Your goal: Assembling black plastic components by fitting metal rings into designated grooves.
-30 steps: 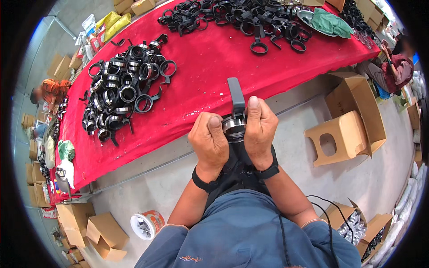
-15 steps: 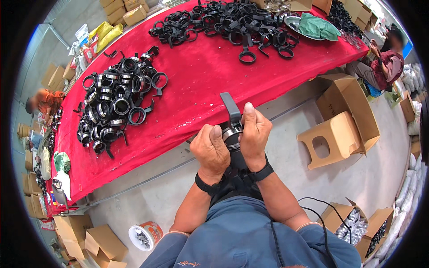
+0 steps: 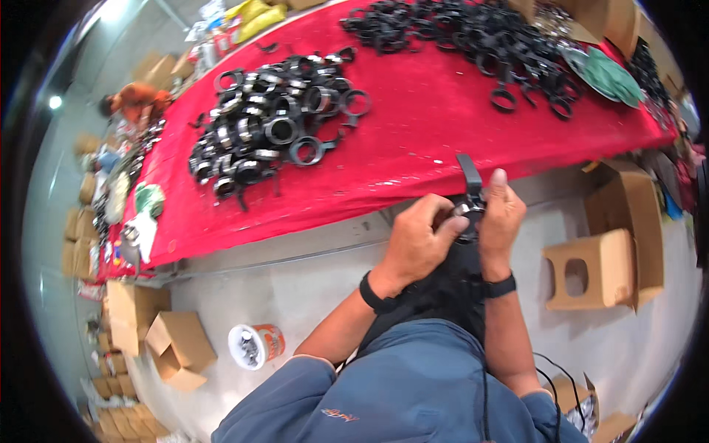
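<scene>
Over the table's front edge, a black ring with a flat upright handle (image 3: 471, 174) and a shiny metal band is held in front of me. My right hand (image 3: 504, 221) is closed round its right side, thumb pointing up along it. My left hand (image 3: 419, 238) is closed at the ring's left side, thumb and fingers pinched on its edge, where a bit of bright metal shows. The fingers hide much of the ring. Beyond, on the red-covered table (image 3: 399, 140), lies a pile of black rings with metal bands (image 3: 266, 122).
A larger heap of black handled rings (image 3: 473, 37) lies at the back, beside a dish with green cloth (image 3: 613, 77). Cardboard boxes (image 3: 181, 343) and a white bucket of metal parts (image 3: 251, 347) stand on the floor. Another open box (image 3: 628, 221) is at right. A person in orange (image 3: 136, 100) works far left.
The view has swung, shifting table and piles in the picture. My left hand's thumb has gone from pressing upright on the ring to pinching its edge; the right hand still grips it.
</scene>
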The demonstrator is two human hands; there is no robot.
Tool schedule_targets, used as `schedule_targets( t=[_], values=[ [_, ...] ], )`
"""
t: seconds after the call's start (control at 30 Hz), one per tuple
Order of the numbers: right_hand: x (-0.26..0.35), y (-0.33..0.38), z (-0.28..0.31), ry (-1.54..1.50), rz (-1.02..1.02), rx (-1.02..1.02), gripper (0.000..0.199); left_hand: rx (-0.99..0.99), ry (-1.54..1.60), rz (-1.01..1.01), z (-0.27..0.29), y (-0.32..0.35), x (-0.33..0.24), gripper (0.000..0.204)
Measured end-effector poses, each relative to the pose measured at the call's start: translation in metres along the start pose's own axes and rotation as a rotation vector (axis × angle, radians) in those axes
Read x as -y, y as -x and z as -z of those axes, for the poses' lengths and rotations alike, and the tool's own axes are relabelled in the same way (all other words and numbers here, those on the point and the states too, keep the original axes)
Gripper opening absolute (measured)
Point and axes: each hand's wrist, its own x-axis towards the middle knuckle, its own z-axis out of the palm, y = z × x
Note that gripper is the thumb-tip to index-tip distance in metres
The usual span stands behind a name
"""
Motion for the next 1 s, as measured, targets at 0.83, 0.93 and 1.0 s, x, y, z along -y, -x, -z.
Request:
schedule_targets(
  t=[0.83,0.93,1.0],
  values=[
    [-0.044,-0.003,0.039,-0.096,-0.306,0.055,0.052,-0.292,-0.218,0.367,0.251,-0.255,0.111,0.046],
    [-0.037,-0.042,0.039,-0.036,-0.206,0.068,0.052,-0.121,-0.221,0.327,0.205,-0.259,0.102,0.039],
    [-0.031,-0.074,0.040,-0.001,-0.117,0.080,0.052,-0.004,-0.253,0.314,0.164,-0.272,0.096,0.038]
  ],
)
